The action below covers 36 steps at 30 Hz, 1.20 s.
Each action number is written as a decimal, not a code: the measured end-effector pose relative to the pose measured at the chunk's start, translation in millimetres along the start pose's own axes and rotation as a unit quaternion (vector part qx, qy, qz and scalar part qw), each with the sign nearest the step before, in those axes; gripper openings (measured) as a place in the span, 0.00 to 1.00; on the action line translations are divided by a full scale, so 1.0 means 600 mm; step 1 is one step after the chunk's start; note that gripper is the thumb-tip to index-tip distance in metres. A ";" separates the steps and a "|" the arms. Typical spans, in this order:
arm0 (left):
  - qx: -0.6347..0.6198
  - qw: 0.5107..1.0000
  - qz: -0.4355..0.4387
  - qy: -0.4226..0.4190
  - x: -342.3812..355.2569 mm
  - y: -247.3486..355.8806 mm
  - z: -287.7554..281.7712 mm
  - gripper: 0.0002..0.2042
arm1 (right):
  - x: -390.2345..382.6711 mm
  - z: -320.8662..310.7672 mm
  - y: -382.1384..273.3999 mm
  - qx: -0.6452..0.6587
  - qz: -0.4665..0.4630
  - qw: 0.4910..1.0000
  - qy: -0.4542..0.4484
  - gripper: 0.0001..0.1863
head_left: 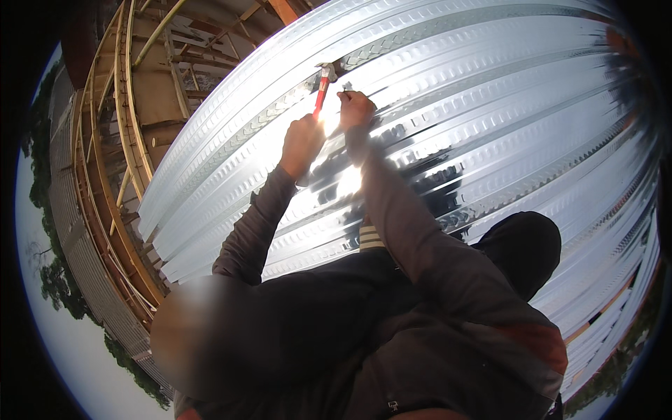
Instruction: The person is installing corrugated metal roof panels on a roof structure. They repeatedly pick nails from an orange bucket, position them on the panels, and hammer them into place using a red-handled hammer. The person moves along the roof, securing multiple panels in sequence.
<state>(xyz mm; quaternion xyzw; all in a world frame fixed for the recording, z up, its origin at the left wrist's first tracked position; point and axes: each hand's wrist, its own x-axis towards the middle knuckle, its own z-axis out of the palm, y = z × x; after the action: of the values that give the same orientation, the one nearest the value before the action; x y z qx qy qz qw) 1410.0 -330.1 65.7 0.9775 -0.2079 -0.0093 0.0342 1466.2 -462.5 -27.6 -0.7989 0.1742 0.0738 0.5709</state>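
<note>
My left hand [302, 143] is closed around the handle of a claw hammer [322, 94]. The handle is red with a pale band, and the metal head points away from me. Just right of the hammer, my right hand [358, 110] is closed, thumb and fingers pressed together. A small dark bit shows at its fingertips, too small to name. Both hands are over shiny ribbed metal decking [483, 98]. Strong sun glare around the hands hides part of the surface. A dark spot or gap in the decking lies beside the hammer head.
Beyond the decking's left edge is an open drop to timber framing and boards [155, 87]. A corrugated grey roof [78, 231] runs farther left, with trees behind it. My bent knee [525, 245] rests over the decking at right, and a striped shoe [371, 236] shows beneath me.
</note>
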 end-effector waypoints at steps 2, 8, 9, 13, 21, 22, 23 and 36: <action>-0.075 0.990 -0.106 0.047 0.041 0.018 -0.034 0.18 | 0.026 -0.017 0.005 -0.066 -0.045 0.996 0.025 0.11; -0.163 0.963 -0.212 -0.026 0.020 0.050 -0.024 0.14 | 0.006 0.007 0.015 -0.081 -0.091 0.991 0.058 0.10; -0.117 0.981 -0.154 -0.014 0.008 0.048 -0.022 0.12 | 0.007 0.009 0.016 -0.087 -0.111 0.988 0.067 0.09; -0.132 0.983 -0.127 -0.004 -0.020 0.047 -0.029 0.05 | 0.056 -0.036 0.040 -0.004 -0.134 0.988 0.081 0.09; -0.383 0.831 -0.402 0.034 -0.029 0.074 -0.050 0.25 | 0.111 -0.077 0.005 0.053 -0.102 0.977 -0.180 0.12; -0.361 0.850 -0.379 0.057 -0.039 0.072 -0.040 0.25 | 0.111 -0.085 0.009 0.047 -0.113 0.973 -0.194 0.12; -0.338 0.868 -0.355 0.079 -0.048 0.068 -0.031 0.25 | 0.111 -0.087 0.012 0.041 -0.125 0.969 -0.207 0.12; -0.494 0.728 -0.475 0.017 -0.073 0.075 -0.050 0.25 | 0.094 -0.087 -0.007 -0.081 -0.119 0.971 -0.190 0.08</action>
<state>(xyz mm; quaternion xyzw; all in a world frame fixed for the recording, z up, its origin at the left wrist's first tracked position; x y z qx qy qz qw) 1352.7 -351.5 99.0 0.7938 0.3184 -0.1086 0.5068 1516.1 -521.2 -24.4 -0.8286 -0.0400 0.1699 0.5319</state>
